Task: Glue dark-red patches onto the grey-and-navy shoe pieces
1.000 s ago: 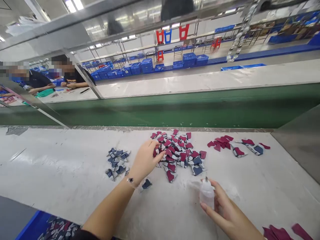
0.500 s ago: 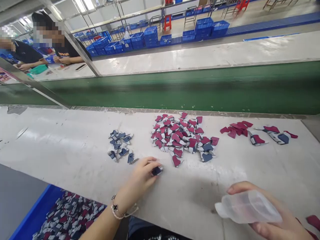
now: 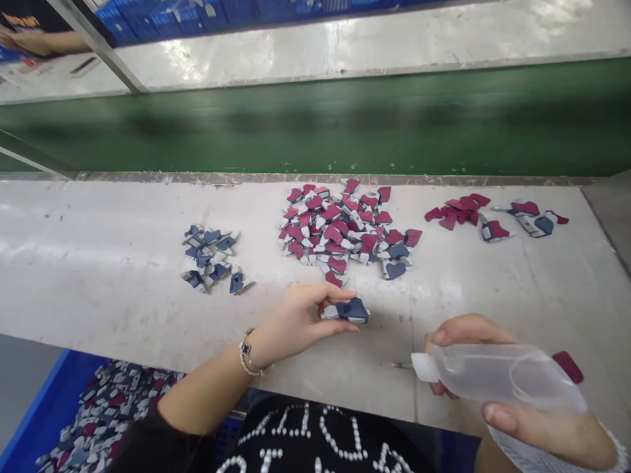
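Between thumb and fingers, my left hand point(image 3: 300, 318) pinches a small navy and grey plastic part point(image 3: 351, 310), held over the bench. My right hand point(image 3: 532, 420) grips a translucent squeeze bottle point(image 3: 503, 371) lying sideways, its white cap and thin needle tip pointing left toward that part. Beyond my left hand is a pile of maroon and grey parts point(image 3: 340, 230), a few of them navy. A smaller group of navy and grey parts point(image 3: 210, 256) lies to the left. Partly behind the bottle rests a maroon piece point(image 3: 568, 366).
Flat maroon pieces point(image 3: 458, 209) and several assembled parts point(image 3: 535, 220) lie at the right. A blue crate point(image 3: 37, 407) full of similar parts stands below the bench at left. A green belt point(image 3: 315, 131) runs behind the bench. Across it, a person's arm point(image 3: 64, 43) shows.
My left hand has moved right and turned the part so its navy face shows. The bottle is now more level, with its needle tip visible. The view has tilted downward.
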A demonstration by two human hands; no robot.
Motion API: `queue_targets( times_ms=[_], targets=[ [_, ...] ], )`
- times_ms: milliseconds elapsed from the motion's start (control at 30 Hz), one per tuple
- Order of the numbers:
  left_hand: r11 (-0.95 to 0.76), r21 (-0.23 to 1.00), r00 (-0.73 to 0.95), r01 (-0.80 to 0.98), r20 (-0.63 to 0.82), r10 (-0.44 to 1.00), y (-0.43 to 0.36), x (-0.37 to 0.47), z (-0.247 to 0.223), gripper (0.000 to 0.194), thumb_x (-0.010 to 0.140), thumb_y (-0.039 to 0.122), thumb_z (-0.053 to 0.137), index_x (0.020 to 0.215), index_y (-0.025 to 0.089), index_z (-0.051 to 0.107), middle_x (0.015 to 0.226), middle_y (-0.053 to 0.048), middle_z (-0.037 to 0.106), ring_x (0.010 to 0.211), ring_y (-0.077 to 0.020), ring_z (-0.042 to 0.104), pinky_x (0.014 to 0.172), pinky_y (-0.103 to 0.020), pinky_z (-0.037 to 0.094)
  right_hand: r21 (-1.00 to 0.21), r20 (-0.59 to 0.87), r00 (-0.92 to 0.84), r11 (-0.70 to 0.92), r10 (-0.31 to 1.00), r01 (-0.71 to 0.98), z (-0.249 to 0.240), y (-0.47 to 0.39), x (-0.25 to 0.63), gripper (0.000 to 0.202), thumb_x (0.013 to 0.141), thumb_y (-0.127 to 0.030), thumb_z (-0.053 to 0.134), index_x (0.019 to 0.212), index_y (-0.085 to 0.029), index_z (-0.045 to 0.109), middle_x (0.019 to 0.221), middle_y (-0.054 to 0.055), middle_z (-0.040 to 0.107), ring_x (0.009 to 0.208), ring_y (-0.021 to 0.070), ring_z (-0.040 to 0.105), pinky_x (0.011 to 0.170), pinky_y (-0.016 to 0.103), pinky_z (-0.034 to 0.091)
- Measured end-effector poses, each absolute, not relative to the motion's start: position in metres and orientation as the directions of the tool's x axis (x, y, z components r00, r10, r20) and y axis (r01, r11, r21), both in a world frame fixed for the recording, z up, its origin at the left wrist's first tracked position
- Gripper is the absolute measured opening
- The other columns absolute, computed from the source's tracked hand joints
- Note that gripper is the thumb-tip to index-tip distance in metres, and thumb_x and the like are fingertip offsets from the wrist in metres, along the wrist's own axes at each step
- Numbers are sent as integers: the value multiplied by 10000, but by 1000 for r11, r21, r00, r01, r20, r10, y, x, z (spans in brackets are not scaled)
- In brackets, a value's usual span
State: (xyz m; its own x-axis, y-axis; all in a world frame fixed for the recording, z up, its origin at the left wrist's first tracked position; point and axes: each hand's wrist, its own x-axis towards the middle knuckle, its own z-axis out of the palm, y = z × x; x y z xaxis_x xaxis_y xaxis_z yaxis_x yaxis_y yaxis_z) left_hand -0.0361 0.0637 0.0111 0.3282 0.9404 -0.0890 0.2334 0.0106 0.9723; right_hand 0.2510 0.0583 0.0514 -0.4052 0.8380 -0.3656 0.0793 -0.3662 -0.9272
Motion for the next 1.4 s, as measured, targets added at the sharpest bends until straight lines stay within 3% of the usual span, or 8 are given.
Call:
queue_targets(
  times_ms=[200, 333, 467, 600, 733, 967, 1167, 1400],
  targets=[
    [305, 951, 299, -56, -275, 914, 67, -34, 4, 227, 748, 321, 888, 897, 180, 792, 858, -42, 765, 759, -150, 698, 689, -259, 602, -929, -370, -359, -337, 857, 153, 55, 52, 242, 324, 718, -556, 868, 906, -336, 721, 872, 57, 720, 732, 232, 692, 557, 315, 532],
    [481, 859, 374, -176, -394, 840, 69, -31, 6, 241, 848, 374, 798, 1014, 202, 771, 1113, -69, 759, 855, -153, 730, 622, -207, 615, -919, -395, -386, -367, 834, 147, 60, 56, 240, 381, 685, -604, 879, 932, -355, 728, 826, 50, 727, 666, 228, 689, 585, 348, 574],
    [553, 777, 475, -299, -382, 793, 65, -31, 10, 285, 971, 366, 657, 1220, 238, 708, 1334, -96, 696, 1144, -227, 726, 883, -299, 655, -909, -414, -361, -402, 836, 110, 69, 59, 239, 430, 629, -612, 912, 937, -359, 751, 790, 61, 727, 635, 229, 701, 561, 337, 589],
    [562, 751, 546, -347, -325, 772, 60, -30, 13, 325, 875, 186, 768, 1185, 223, 679, 1427, -104, 641, 1231, -256, 694, 1067, -391, 589, -916, -396, -269, -361, 878, 174, 72, 59, 240, 435, 617, -626, 912, 919, -351, 766, 813, 61, 725, 622, 222, 696, 557, 330, 602],
    [597, 724, 567, -345, -346, 748, 55, -24, 12, 504, 649, 10, 886, 1029, 202, 616, 1187, -66, 748, 1101, -211, 746, 937, -326, 640, -938, -270, -290, -183, 918, 294, 69, 58, 234, 353, 641, -445, 934, 925, -312, 771, 906, 55, 738, 741, 221, 710, 618, 290, 620],
    [544, 809, 550, -222, -357, 756, 49, -20, 9, 478, 658, 123, 905, 980, 181, 557, 1076, -71, 771, 822, -158, 756, 751, -285, 637, -923, -168, -263, -58, 950, 380, 76, 50, 202, 217, 797, -319, 786, 922, -288, 611, 730, -36, 695, 481, 130, 597, 422, 223, 499],
    [444, 880, 536, -170, -295, 791, 48, -23, 4, 478, 674, 210, 918, 1005, 186, 573, 1107, -67, 748, 915, -206, 744, 809, -318, 608, -816, 36, -375, 244, 926, 524, 78, 57, 192, 161, 863, -377, 707, 911, -294, 578, 738, -47, 708, 586, 176, 708, 398, 220, 492],
    [410, 901, 524, -143, -282, 804, 48, -23, 6, 441, 699, 199, 897, 1011, 193, 585, 1094, -58, 734, 847, -182, 729, 739, -292, 597, -775, 88, -423, 329, 902, 540, 77, 61, 190, 157, 892, -364, 696, 951, -305, 564, 741, -79, 691, 567, 131, 705, 457, 183, 540]
  ],
)
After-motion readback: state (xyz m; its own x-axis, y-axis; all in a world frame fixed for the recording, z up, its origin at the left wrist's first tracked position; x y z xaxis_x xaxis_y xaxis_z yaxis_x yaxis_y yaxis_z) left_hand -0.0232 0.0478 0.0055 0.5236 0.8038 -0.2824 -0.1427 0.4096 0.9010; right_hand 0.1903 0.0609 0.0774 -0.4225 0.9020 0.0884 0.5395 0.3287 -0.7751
